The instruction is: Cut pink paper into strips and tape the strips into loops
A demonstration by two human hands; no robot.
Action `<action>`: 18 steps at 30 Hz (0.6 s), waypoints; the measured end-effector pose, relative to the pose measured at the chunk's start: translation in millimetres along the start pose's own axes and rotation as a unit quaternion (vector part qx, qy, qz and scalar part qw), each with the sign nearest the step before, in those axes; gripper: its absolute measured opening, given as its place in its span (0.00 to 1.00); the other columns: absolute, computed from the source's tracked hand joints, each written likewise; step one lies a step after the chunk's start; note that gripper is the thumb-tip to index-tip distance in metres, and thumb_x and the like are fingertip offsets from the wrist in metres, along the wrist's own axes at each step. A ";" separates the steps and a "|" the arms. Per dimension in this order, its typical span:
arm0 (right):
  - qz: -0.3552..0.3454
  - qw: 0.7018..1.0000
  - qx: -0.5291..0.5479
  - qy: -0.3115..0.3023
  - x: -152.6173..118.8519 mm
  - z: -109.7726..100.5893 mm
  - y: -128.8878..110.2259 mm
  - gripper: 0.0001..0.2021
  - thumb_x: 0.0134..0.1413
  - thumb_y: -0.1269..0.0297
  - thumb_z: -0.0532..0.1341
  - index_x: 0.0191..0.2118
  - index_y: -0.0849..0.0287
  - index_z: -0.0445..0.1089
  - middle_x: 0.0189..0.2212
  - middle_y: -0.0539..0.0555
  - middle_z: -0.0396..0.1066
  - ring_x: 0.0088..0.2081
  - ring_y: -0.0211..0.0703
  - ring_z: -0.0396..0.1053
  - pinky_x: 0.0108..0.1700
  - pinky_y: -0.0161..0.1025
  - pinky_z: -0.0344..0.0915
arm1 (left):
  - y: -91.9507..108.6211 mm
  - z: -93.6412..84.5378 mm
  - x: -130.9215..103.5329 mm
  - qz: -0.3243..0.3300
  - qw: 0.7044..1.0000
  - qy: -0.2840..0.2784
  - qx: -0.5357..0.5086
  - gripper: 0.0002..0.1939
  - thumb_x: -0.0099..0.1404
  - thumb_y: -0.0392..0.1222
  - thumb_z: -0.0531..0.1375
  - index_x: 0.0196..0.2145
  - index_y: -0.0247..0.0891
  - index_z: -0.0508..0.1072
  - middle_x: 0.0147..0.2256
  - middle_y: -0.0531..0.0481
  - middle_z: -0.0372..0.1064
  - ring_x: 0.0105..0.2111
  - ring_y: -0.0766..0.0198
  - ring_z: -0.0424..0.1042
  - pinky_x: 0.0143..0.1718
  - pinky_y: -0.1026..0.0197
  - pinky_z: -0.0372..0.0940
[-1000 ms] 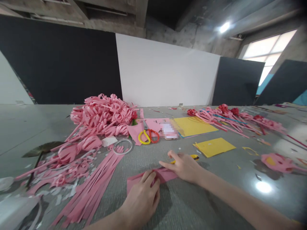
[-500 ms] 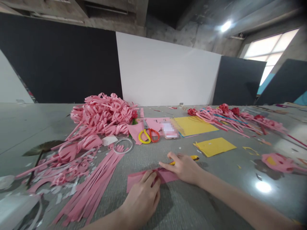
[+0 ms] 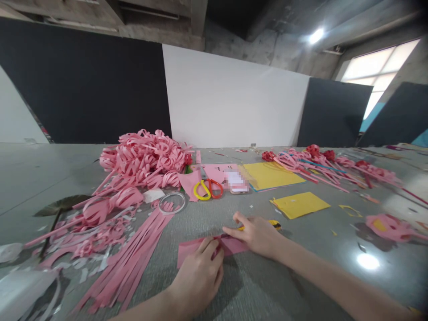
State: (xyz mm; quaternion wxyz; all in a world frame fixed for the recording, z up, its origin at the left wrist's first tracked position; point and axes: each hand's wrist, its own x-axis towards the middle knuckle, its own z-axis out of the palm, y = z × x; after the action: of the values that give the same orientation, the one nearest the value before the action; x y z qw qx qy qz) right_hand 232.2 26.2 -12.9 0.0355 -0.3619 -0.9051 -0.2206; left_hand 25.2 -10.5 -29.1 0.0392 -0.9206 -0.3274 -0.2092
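A folded strip of pink paper (image 3: 189, 250) lies flat on the grey surface. On its middle rests my left hand (image 3: 199, 272), its fingers bent and pressed together on the paper. My right hand (image 3: 261, 236) is at the strip's right end, the index finger and thumb reaching left over the upper edge. Under that hand is a yellow cutter (image 3: 276, 224), its rear end showing past the knuckles and its front mostly covered by the fingers. Just beyond the hands lie scissors (image 3: 209, 189) with yellow and red handles.
Cut pink strips (image 3: 133, 258) and a tape roll (image 3: 171, 203) lie to the left, before a large heap of pink paper loops (image 3: 143, 156). Farther back are a phone (image 3: 236, 182) and yellow sheets (image 3: 272, 175). A yellow packet (image 3: 301, 204) and pink paper flowers (image 3: 384, 226) lie right.
The yellow cutter has shifted slightly to the right under my right hand. My left hand and the pink strip are almost unmoved.
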 end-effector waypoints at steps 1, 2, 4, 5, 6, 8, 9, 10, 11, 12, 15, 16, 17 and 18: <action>0.001 1.000 0.002 0.002 -0.1 0.4 0.4 0.17 0.56 0.68 0.50 0.51 0.46 0.58 0.40 0.56 0.61 0.23 0.32 0.61 0.24 0.32 0.53 | 0.0 -0.2 0.1 0.000 1.000 -0.002 0.000 0.14 0.56 0.27 0.47 0.37 0.32 0.67 0.41 0.40 0.66 0.45 0.56 0.64 0.42 0.53 0.66; 0.001 1.000 0.003 0.004 -0.3 0.8 0.8 0.17 0.56 0.68 0.51 0.51 0.45 0.59 0.40 0.56 0.61 0.23 0.32 0.61 0.24 0.32 0.53 | 0.0 -0.4 0.1 0.000 1.000 -0.004 0.001 0.14 0.56 0.27 0.47 0.37 0.33 0.67 0.41 0.40 0.66 0.45 0.56 0.64 0.42 0.53 0.66; 0.000 1.000 0.007 0.009 -0.9 1.4 1.7 0.18 0.56 0.68 0.51 0.51 0.45 0.59 0.40 0.56 0.61 0.24 0.32 0.61 0.23 0.31 0.52 | 0.2 -0.9 0.0 0.002 1.000 -0.007 0.004 0.14 0.56 0.27 0.47 0.38 0.32 0.67 0.41 0.40 0.65 0.45 0.56 0.64 0.42 0.54 0.66; 0.000 1.000 0.009 0.012 -1.2 1.4 2.1 0.17 0.56 0.68 0.51 0.51 0.45 0.59 0.40 0.56 0.61 0.24 0.32 0.61 0.23 0.31 0.51 | 0.4 -1.2 0.0 0.001 1.000 -0.008 0.006 0.14 0.56 0.27 0.47 0.38 0.32 0.67 0.41 0.40 0.65 0.45 0.56 0.64 0.42 0.54 0.66; 0.000 1.000 0.010 0.015 -1.4 1.2 2.6 0.17 0.56 0.68 0.51 0.51 0.45 0.60 0.40 0.56 0.61 0.24 0.32 0.62 0.23 0.31 0.51 | 0.6 -1.4 0.0 0.000 1.000 -0.008 0.007 0.14 0.56 0.28 0.47 0.38 0.33 0.67 0.41 0.40 0.65 0.45 0.56 0.64 0.42 0.54 0.66; 0.001 1.000 0.007 0.017 -1.8 0.4 3.6 0.17 0.56 0.68 0.51 0.50 0.45 0.60 0.40 0.55 0.61 0.24 0.32 0.62 0.23 0.31 0.51 | 0.9 -1.9 0.3 -0.002 1.000 -0.007 0.008 0.14 0.56 0.28 0.47 0.38 0.33 0.67 0.41 0.41 0.65 0.45 0.56 0.64 0.42 0.54 0.66; 0.001 1.000 0.005 0.016 -1.9 -0.2 4.1 0.17 0.55 0.68 0.51 0.50 0.45 0.60 0.41 0.55 0.61 0.24 0.32 0.62 0.23 0.31 0.51 | 1.0 -2.1 0.5 -0.004 1.000 -0.007 0.006 0.14 0.56 0.28 0.47 0.37 0.33 0.67 0.41 0.41 0.66 0.45 0.56 0.64 0.42 0.54 0.66; 0.001 1.000 0.003 0.014 -2.0 -0.6 4.5 0.17 0.55 0.68 0.51 0.50 0.45 0.60 0.41 0.55 0.62 0.23 0.32 0.62 0.23 0.31 0.51 | 1.1 -2.2 0.7 -0.005 1.000 -0.006 0.002 0.14 0.56 0.27 0.47 0.37 0.33 0.67 0.41 0.41 0.66 0.45 0.56 0.64 0.42 0.54 0.66; 0.000 1.000 0.002 0.013 -2.1 -0.9 5.0 0.17 0.55 0.68 0.51 0.49 0.45 0.60 0.41 0.55 0.62 0.23 0.32 0.62 0.23 0.31 0.51 | 1.1 -2.3 0.9 -0.006 1.000 -0.005 -0.001 0.13 0.55 0.27 0.47 0.36 0.33 0.67 0.41 0.41 0.66 0.44 0.56 0.64 0.42 0.54 0.66; 0.000 1.000 0.004 0.014 -2.3 -1.1 5.5 0.16 0.56 0.69 0.51 0.49 0.45 0.61 0.41 0.55 0.62 0.23 0.32 0.62 0.23 0.31 0.51 | 1.1 -2.4 1.1 -0.007 1.000 -0.004 -0.002 0.13 0.55 0.27 0.48 0.36 0.33 0.67 0.40 0.41 0.66 0.44 0.56 0.65 0.42 0.54 0.66; -0.002 1.000 0.013 0.016 -2.8 -0.8 6.9 0.16 0.56 0.69 0.51 0.49 0.47 0.61 0.41 0.55 0.62 0.24 0.32 0.62 0.24 0.31 0.51 | 0.8 -2.2 1.6 -0.005 1.000 -0.003 0.003 0.14 0.55 0.27 0.47 0.37 0.33 0.67 0.40 0.41 0.66 0.43 0.56 0.65 0.41 0.54 0.66; -0.003 1.000 0.015 0.016 -2.9 -0.8 7.3 0.16 0.55 0.69 0.51 0.49 0.47 0.61 0.41 0.55 0.63 0.24 0.32 0.62 0.24 0.31 0.51 | 0.8 -2.1 1.6 -0.002 1.000 -0.004 0.006 0.14 0.56 0.27 0.47 0.37 0.32 0.67 0.40 0.41 0.66 0.43 0.56 0.65 0.41 0.54 0.66; -0.002 1.000 0.016 0.015 -3.0 -0.7 7.7 0.16 0.55 0.69 0.51 0.49 0.47 0.61 0.42 0.55 0.63 0.24 0.32 0.62 0.24 0.31 0.51 | 0.7 -2.0 1.7 0.000 1.000 -0.004 0.009 0.14 0.56 0.27 0.47 0.37 0.32 0.67 0.40 0.40 0.66 0.43 0.56 0.65 0.41 0.54 0.66; -0.002 1.000 0.016 0.013 -3.0 -0.8 8.1 0.16 0.56 0.69 0.51 0.49 0.46 0.61 0.42 0.55 0.62 0.24 0.32 0.62 0.24 0.31 0.51 | 0.7 -1.8 1.7 0.001 1.000 -0.004 0.010 0.13 0.56 0.27 0.47 0.36 0.32 0.67 0.40 0.40 0.66 0.43 0.56 0.65 0.41 0.54 0.66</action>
State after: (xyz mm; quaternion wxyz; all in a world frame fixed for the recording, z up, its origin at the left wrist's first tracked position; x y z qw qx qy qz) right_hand 239.8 29.1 -9.8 0.0529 -0.3568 -0.9086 -0.2105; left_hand 26.1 -10.5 -26.7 0.0472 -0.9212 -0.3291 -0.2022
